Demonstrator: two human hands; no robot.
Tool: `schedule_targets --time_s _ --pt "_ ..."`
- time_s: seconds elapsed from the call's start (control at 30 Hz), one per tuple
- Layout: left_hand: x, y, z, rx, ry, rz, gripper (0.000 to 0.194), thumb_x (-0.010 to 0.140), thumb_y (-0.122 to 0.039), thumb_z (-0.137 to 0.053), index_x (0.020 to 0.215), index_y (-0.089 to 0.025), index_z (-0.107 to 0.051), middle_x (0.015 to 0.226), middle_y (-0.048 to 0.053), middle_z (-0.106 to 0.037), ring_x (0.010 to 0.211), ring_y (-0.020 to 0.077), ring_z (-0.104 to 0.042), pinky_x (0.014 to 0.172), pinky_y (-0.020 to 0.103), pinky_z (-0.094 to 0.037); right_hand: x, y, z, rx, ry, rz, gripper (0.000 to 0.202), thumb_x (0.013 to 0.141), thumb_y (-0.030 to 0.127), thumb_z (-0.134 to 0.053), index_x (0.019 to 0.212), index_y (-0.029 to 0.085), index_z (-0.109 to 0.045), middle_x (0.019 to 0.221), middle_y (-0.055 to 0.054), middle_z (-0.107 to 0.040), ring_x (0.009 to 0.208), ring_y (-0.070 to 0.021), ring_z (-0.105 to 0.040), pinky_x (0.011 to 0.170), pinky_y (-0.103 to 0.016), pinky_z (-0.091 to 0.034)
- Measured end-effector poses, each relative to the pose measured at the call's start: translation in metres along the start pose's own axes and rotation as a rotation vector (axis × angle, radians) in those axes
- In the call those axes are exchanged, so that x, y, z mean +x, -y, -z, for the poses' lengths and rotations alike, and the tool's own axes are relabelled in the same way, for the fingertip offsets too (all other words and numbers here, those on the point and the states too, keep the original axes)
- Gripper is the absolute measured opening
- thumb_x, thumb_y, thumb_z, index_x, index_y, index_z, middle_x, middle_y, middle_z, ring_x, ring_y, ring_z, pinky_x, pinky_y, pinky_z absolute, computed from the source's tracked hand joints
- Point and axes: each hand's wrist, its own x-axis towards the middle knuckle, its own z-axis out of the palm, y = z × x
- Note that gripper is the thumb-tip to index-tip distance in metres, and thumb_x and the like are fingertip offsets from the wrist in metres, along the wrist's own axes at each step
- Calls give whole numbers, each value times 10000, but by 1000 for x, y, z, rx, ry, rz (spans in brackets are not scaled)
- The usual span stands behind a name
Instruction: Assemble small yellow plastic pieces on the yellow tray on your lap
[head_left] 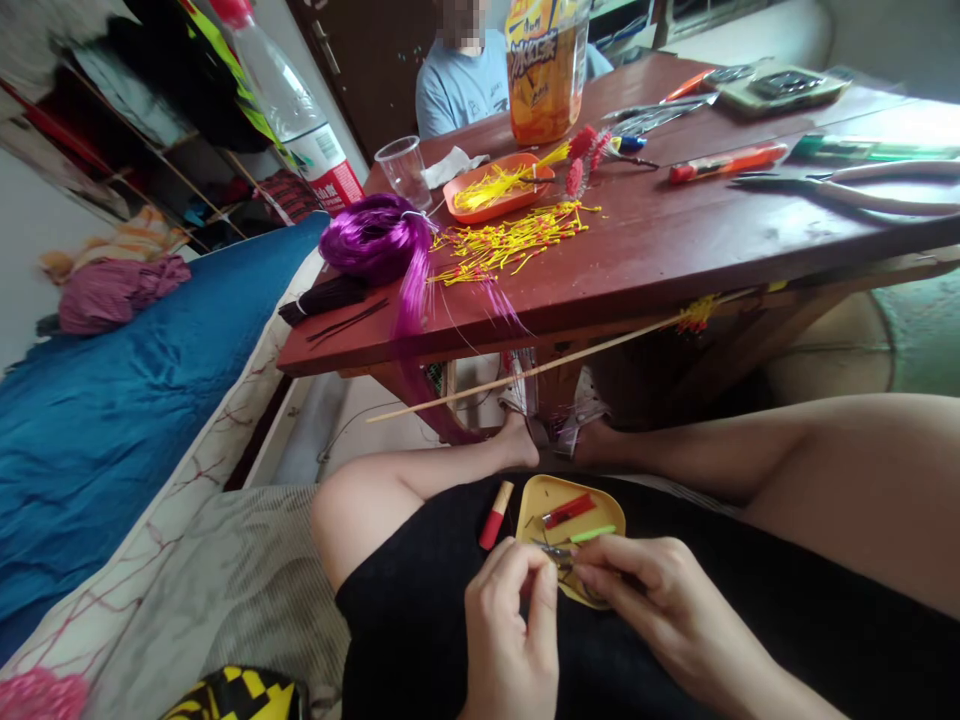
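My left hand and my right hand are close together over my lap, thumb and fingers pinched. Whatever they pinch is too small to make out. Just beyond them, partly hidden by the fingers, a yellow tray rests on black cloth. It holds a small red piece, a bright green stick, and thin dark bits. Left of the tray lies a small red tube with a gold end.
On the red-brown table are purple thread, yellow stamens, an orange dish, a plastic cup, a tea bottle and pliers. A thin stick juts below its edge. Someone in blue sits opposite.
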Motion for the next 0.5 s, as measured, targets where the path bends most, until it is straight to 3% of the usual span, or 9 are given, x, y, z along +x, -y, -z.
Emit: schedule_targets --time_s 0.27,0.5 --pt "-1 0 1 -134 84 98 211 862 -229 -445 662 -182 -494 618 -13 -520 569 116 -500 543 192 -387 -1 -1 -5 76 3 36 149 833 272 -517 831 179 -633 735 -22 -664 641 -137 -596 603 -205 -441" --pt "-7 -3 -2 -260 50 124 217 852 -259 -458 650 -183 -482 610 -20 -475 560 111 -451 542 199 -353 -4 3 -11 -10 -90 116 193 827 218 -470 725 156 -622 615 -17 -623 529 -112 -545 512 -189 -419"
